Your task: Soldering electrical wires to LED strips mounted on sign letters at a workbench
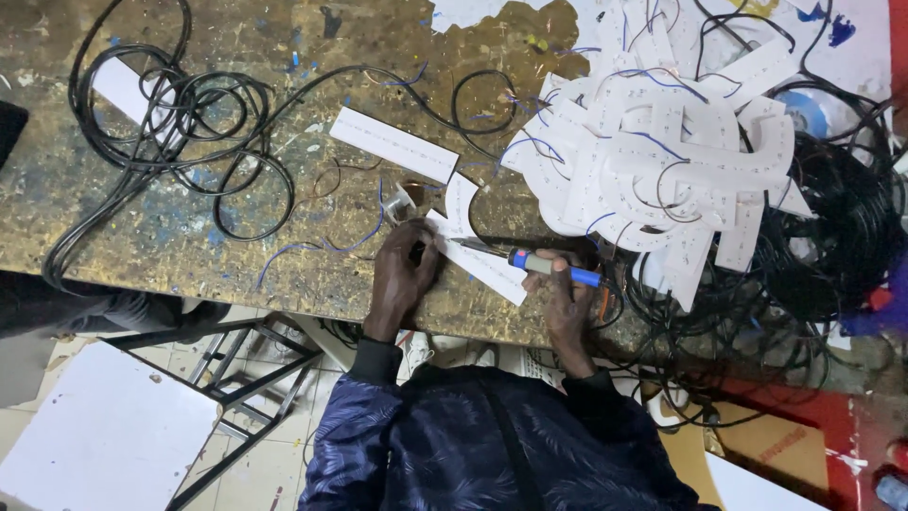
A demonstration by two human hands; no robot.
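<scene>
Two hands work: right hand [566, 284] pinches soldering iron [530, 260] in its grip, left hand [405, 274] presses white strip [482, 260].

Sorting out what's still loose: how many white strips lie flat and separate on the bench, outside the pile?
2: one white strip above the hands, one worked strip under the left hand. The pile hides more.

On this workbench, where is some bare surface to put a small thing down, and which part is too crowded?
Bare bench shows at the far left, below the black cable coil, and along the top middle beyond the loose white strip. The right side is crowded: a heap of white strips and tangled black wire. The left hand and right hand, with a soldering iron, occupy the near edge.
</scene>
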